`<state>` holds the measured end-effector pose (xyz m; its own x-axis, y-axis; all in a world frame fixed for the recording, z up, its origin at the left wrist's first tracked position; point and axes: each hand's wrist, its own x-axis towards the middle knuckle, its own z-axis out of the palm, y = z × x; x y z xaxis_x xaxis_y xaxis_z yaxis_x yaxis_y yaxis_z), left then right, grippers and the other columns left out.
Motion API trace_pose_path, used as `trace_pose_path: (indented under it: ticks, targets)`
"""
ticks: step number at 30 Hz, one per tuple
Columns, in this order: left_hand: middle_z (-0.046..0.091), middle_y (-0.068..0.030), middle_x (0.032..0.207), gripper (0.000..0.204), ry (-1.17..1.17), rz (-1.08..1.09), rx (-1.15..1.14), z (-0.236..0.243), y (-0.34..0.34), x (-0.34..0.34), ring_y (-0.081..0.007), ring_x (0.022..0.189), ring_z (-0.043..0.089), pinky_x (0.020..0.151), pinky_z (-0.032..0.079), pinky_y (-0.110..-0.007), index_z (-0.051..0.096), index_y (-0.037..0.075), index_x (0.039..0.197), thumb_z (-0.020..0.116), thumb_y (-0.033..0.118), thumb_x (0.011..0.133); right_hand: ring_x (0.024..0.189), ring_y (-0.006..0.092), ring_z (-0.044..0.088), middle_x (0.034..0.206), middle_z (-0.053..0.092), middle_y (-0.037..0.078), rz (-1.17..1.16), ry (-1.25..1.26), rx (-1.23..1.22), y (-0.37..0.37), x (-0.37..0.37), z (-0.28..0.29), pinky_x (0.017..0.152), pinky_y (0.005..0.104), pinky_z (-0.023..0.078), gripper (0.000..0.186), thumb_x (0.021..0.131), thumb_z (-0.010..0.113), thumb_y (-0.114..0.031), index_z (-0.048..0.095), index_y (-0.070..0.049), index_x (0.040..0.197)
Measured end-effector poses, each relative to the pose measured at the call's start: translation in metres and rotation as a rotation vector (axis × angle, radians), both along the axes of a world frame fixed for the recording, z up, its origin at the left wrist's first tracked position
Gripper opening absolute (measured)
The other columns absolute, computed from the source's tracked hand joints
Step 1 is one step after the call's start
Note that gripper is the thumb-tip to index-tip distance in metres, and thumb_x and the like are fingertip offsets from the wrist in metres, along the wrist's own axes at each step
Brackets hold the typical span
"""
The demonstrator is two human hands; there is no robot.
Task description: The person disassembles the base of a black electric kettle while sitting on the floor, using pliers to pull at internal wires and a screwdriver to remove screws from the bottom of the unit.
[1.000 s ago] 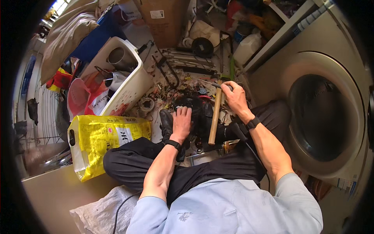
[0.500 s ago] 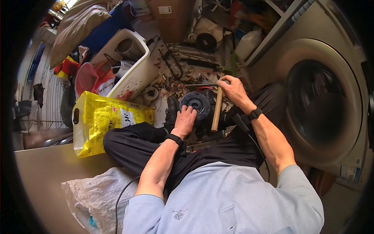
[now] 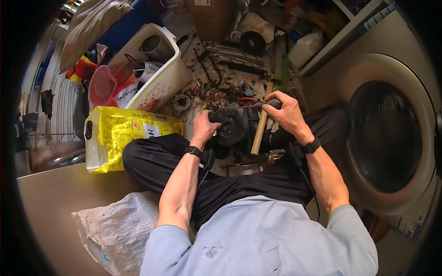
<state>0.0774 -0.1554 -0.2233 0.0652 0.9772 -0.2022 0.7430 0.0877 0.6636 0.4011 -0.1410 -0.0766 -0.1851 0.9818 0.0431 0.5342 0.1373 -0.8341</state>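
My right hand (image 3: 287, 112) is closed on a screwdriver (image 3: 272, 103), its thin shaft pointing left above a black round part (image 3: 231, 127) with a centre hub, which sits between my feet and legs. My left hand (image 3: 205, 126) grips the left side of that part, thumb near its face. A wooden-handled hammer (image 3: 258, 140) slants upright just under my right hand, against the dark shapes beside the part. Small scraps and red-handled pliers (image 3: 248, 99) lie beyond it.
Left: a yellow bag (image 3: 115, 138), a white bin (image 3: 163, 85) of odd items, a white sack (image 3: 113, 227). Right: a front-loading washer (image 3: 357, 69) close by my knee. Ahead: a cardboard box (image 3: 207, 23), a white jug (image 3: 306, 48) and scattered metal tools (image 3: 232, 60).
My left hand has moved up and left from the round part's front to its left edge. The round part's face has come into view. My right hand still holds the screwdriver, shifted slightly rightward.
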Motion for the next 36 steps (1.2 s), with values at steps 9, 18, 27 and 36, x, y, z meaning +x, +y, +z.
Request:
trace_pose_path:
  ticks: [9, 18, 27, 36]
  targets:
    - [0.061, -0.0258, 0.14, 0.096, -0.19, 0.027, -0.258, -0.022, 0.017, -0.003, -0.0435, 0.131, 0.058, 0.112, 0.048, -0.047, 0.052, 0.001, 0.151, 0.093, 0.023, 0.066, 0.081, 0.0326, 0.071, 0.087, 0.07, 0.017, 0.103, -0.063, 0.125, 0.011, -0.016, -0.008, 0.074, 0.0394, 0.055, 0.027, 0.086, 0.079, -0.023, 0.069, 0.0, 0.095]
    - [0.048, -0.0162, 0.158, 0.097, -0.093, 0.046, -0.158, -0.018, 0.014, 0.035, -0.0431, 0.144, 0.043, 0.116, 0.042, -0.056, 0.055, 0.021, 0.154, 0.093, 0.03, 0.065, 0.077, 0.0333, 0.07, 0.084, 0.069, 0.018, 0.098, -0.108, 0.032, 0.016, -0.03, -0.025, 0.073, 0.0405, 0.055, 0.026, 0.088, 0.076, -0.023, 0.07, 0.0, 0.096]
    - [0.05, -0.015, 0.157, 0.094, -0.047, 0.088, -0.148, -0.009, 0.008, 0.04, -0.042, 0.142, 0.045, 0.114, 0.04, -0.057, 0.057, 0.02, 0.152, 0.094, 0.032, 0.067, 0.075, 0.0317, 0.07, 0.084, 0.068, 0.017, 0.116, -0.144, 0.074, 0.009, -0.041, -0.016, 0.068, 0.0381, 0.054, 0.019, 0.087, 0.08, -0.014, 0.069, 0.001, 0.093]
    - [0.051, -0.0152, 0.155, 0.084, 0.015, 0.132, -0.064, -0.009, 0.001, 0.052, -0.0417, 0.14, 0.046, 0.111, 0.04, -0.058, 0.059, 0.018, 0.151, 0.092, 0.033, 0.074, 0.07, 0.0339, 0.061, 0.079, 0.059, 0.012, 0.404, -0.302, 0.376, -0.011, -0.055, -0.002, 0.064, 0.0429, 0.05, 0.025, 0.075, 0.084, -0.008, 0.062, -0.005, 0.086]
